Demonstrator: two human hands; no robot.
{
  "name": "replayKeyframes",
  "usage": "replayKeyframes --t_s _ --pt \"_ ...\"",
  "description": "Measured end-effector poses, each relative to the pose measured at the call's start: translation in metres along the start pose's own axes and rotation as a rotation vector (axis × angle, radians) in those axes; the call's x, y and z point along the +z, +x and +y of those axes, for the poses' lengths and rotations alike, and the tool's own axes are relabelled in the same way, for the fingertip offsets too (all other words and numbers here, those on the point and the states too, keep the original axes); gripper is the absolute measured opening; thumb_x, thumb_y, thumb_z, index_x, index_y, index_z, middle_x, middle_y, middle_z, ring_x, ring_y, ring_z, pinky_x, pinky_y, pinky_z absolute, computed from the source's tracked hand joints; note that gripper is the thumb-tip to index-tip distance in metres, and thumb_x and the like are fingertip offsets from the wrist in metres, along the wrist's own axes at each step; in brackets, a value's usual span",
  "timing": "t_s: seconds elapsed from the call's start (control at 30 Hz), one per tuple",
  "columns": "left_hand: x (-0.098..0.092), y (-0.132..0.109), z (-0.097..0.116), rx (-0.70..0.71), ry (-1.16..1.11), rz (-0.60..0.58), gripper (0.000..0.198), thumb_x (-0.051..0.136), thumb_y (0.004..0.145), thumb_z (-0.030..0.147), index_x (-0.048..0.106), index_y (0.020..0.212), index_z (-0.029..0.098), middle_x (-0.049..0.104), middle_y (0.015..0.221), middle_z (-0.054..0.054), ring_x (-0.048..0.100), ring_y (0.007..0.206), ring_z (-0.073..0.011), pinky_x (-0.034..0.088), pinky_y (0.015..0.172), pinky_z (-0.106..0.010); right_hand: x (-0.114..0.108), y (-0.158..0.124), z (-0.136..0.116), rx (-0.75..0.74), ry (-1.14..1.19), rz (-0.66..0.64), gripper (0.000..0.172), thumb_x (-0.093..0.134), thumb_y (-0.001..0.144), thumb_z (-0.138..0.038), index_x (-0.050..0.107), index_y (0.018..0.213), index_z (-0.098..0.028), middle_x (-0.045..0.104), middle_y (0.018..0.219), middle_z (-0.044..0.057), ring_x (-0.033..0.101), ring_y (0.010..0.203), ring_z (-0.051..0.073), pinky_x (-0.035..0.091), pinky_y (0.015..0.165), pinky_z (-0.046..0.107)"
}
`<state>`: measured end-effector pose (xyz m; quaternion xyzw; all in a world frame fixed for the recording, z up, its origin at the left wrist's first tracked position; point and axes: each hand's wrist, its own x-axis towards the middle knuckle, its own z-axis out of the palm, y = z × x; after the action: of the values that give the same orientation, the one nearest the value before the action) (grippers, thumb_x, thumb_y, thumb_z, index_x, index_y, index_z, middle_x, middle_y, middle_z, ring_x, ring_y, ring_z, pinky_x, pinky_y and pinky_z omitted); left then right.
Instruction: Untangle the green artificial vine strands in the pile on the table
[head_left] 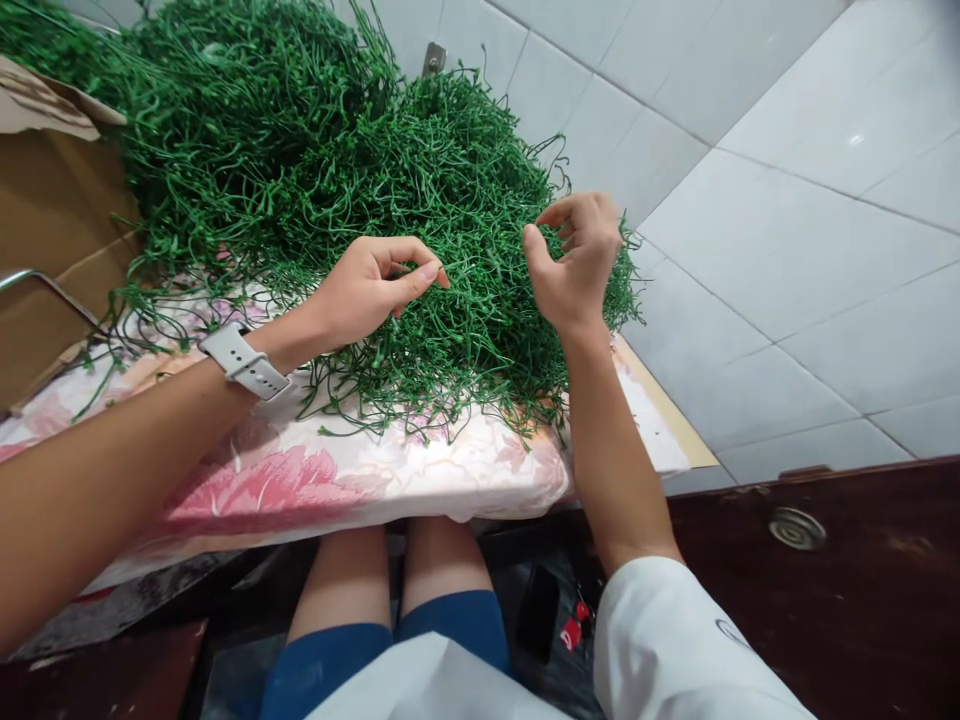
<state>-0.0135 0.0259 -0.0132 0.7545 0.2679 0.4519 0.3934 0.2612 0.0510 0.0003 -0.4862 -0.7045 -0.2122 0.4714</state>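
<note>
A big tangled heap of thin green stems (450, 170) with small bud-like tips, perhaps artificial, covers the back of a table with a floral cloth (450, 470). Over the heap's front edge is my left hand (375, 285), a white watch band on its wrist. Its thumb and index fingertip are pinched together; whatever may be between them is too small to make out. At the heap's right side I hold my right hand (577, 255) raised, fingers curled and thumb apart from them, with nothing visible in the gap.
A cardboard box (60, 210) stands at the left, with a bent metal rod (52, 285) beside it. White wall tiles (750, 260) rise behind and to the right. Below right are dark wood (847, 600), a dark phone-like object (538, 612) and a small red item (574, 628).
</note>
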Motion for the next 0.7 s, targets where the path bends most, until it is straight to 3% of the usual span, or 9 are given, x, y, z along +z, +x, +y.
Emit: replayKeyframes --t_s 0.17,0.27,0.37,0.47,0.7 --pt "0.002 0.0 0.0 0.006 -0.03 0.015 0.02 0.065 0.09 0.033 0.071 0.087 0.015 0.052 0.06 0.002 0.044 0.051 -0.0064 0.031 0.049 -0.022 0.001 -0.006 -0.032 0.046 0.348 -0.144 0.036 0.051 0.102 -0.06 0.064 0.112 -0.029 0.066 0.106 0.008 0.064 0.095 0.024 0.059 0.081 0.043" --pt "0.003 0.0 -0.001 0.005 -0.008 0.023 0.019 0.065 0.09 0.033 0.07 0.087 0.015 0.053 0.059 0.003 0.044 0.052 -0.0071 0.033 0.05 -0.022 -0.001 -0.011 -0.059 0.09 0.603 -0.335 0.042 0.052 0.099 -0.067 0.065 0.114 -0.03 0.064 0.094 0.004 0.064 0.087 0.02 0.058 0.076 0.038" --pt "0.004 -0.001 -0.002 0.006 0.018 0.018 0.021 0.065 0.09 0.034 0.07 0.085 0.015 0.053 0.058 0.002 0.045 0.053 -0.0079 0.033 0.051 -0.023 0.0 -0.014 -0.072 0.21 0.735 -0.437 0.045 0.063 0.091 -0.071 0.064 0.113 -0.031 0.053 0.076 0.0 0.06 0.076 0.019 0.056 0.07 0.036" --pt "0.004 -0.001 -0.002 0.003 0.019 -0.004 0.028 0.065 0.091 0.041 0.07 0.081 0.015 0.049 0.054 0.003 0.043 0.05 -0.008 0.031 0.05 -0.023 0.003 -0.013 -0.073 0.303 0.818 -0.448 0.047 0.071 0.085 -0.071 0.062 0.11 -0.032 0.041 0.069 -0.003 0.053 0.066 0.018 0.054 0.063 0.035" --pt "0.004 -0.003 0.006 -0.017 0.027 -0.106 0.034 0.064 0.092 0.045 0.078 0.082 0.015 0.035 0.046 0.006 0.028 0.045 -0.0074 0.02 0.048 -0.027 0.003 -0.01 -0.065 0.348 0.902 -0.402 0.047 0.071 0.083 -0.072 0.059 0.107 -0.034 0.039 0.065 -0.006 0.042 0.057 0.014 0.052 0.058 0.035"
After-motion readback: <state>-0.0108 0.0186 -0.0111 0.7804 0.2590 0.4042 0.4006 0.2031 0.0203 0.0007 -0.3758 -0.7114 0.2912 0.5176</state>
